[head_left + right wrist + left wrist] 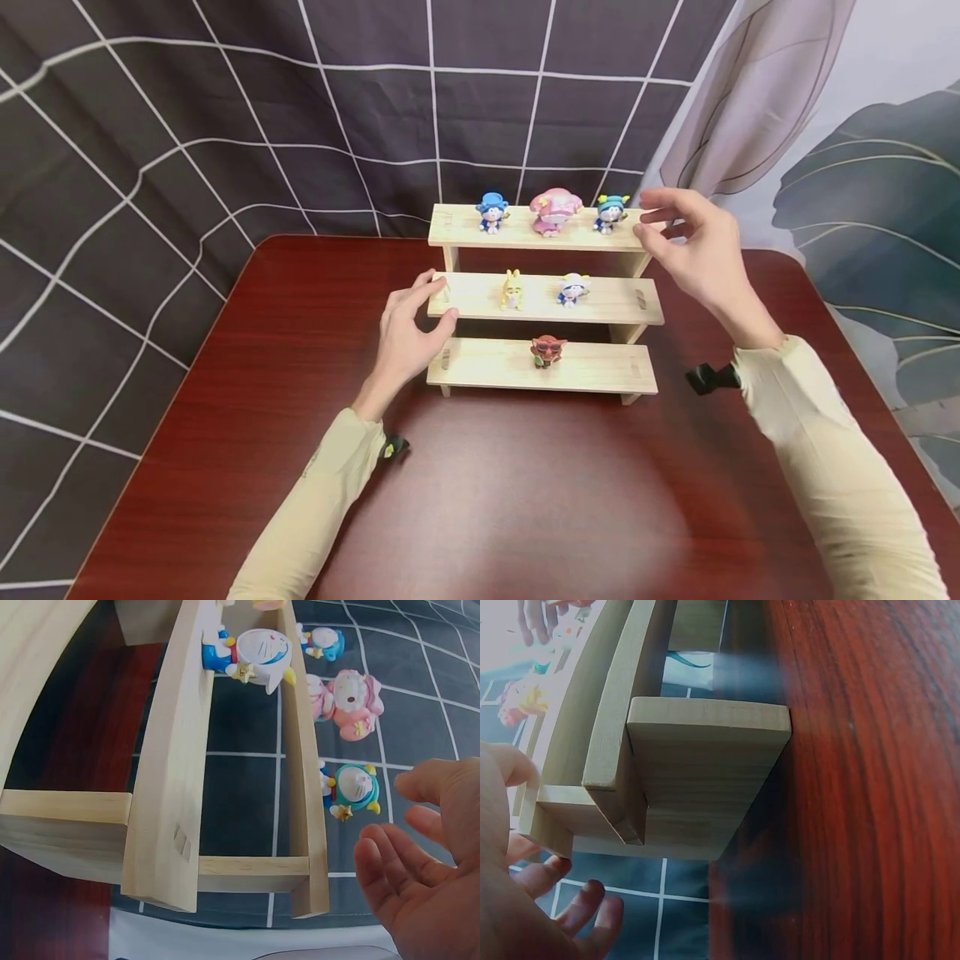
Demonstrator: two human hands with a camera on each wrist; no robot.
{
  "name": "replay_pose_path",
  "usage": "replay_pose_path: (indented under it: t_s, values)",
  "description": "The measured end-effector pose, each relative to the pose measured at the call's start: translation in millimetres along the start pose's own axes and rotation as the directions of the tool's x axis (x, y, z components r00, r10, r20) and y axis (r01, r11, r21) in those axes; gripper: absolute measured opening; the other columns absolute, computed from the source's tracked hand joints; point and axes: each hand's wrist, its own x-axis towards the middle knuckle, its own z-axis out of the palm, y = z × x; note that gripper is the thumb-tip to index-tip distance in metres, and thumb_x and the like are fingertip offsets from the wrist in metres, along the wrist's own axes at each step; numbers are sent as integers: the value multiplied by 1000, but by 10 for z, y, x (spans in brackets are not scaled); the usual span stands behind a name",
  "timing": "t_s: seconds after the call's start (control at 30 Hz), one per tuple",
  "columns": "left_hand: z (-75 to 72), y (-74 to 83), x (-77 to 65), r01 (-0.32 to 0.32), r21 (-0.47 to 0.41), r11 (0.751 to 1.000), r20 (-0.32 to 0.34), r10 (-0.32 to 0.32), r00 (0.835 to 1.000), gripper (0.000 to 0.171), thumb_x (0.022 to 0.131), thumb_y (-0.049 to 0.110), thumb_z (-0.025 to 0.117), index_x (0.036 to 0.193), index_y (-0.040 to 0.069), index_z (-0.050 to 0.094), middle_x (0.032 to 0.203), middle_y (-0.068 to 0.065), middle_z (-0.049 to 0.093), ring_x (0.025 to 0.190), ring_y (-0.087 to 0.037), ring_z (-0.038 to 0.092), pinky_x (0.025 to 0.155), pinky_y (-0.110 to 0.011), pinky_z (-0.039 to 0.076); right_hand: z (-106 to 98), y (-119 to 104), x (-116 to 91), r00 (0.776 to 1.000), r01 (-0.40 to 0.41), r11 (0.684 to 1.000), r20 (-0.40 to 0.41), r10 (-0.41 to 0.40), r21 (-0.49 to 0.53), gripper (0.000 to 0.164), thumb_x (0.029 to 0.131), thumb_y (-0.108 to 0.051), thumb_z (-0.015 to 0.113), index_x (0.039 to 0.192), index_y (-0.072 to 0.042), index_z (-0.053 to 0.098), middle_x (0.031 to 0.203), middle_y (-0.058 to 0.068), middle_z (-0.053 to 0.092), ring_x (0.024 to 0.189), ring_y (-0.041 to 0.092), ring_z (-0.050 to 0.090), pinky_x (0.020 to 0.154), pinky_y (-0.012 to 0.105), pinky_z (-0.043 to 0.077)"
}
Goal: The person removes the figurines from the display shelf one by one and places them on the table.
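A pale wooden three-step display shelf [480, 308] stands on the table with small figurines on it. My left hand [408, 329] grips the left end of its middle board, thumb at the front edge and fingers behind. My right hand [697, 246] hovers by the right end of the top board, fingers spread around nothing. Nearest to it is a figurine with a teal hat [611, 214]. Left of that come a pink figurine [555, 212] and a blue-hatted one [492, 212]. The middle board bears a yellow rabbit-eared figurine [512, 291] and a white-hatted one [573, 290].
A reddish-brown figurine with sunglasses [548, 352] stands on the lowest board. The shelf rests on a dark red wooden table [540, 492]. Behind it hangs a dark curtain with white grid lines [360, 108], and a pale leaf-patterned curtain [885, 208] is at the right.
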Motion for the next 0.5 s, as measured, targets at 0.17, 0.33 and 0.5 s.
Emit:
replay_pose_path:
  t_s: [0.17, 0.33, 0.5]
  values:
    - [4, -6, 0, -7, 2, 1000, -2, 7, 1000, 45, 86, 21, 74, 129, 10, 69, 141, -1, 58, 113, -27, 52, 89, -45, 41, 9, 20, 36, 999, -34, 999, 41, 34, -1, 36, 85, 4, 73, 121, 3, 69, 111, 17, 69, 90, -6, 60, 74, 13, 45]
    - [3, -6, 2, -10, 2, 1000, 0, 10, 1000, 45, 86, 21, 74, 129, 9, 69, 141, -2, 58, 113, -27, 52, 89, -45, 41, 12, -1, 70, 997, -21, 999, 78, 25, -43, 39, 86, 1, 73, 124, -1, 67, 114, 15, 67, 93, -9, 59, 74, 12, 44]
    - [2, -7, -1, -10, 0, 1000, 1, 10, 1000, 45, 85, 22, 74, 129, 10, 69, 141, -1, 58, 114, -28, 52, 89, -46, 41, 23, -16, 126, 995, -16, 998, 102, 23, -66, 40, 87, 1, 71, 126, -2, 66, 117, 14, 67, 94, -11, 58, 74, 12, 45]
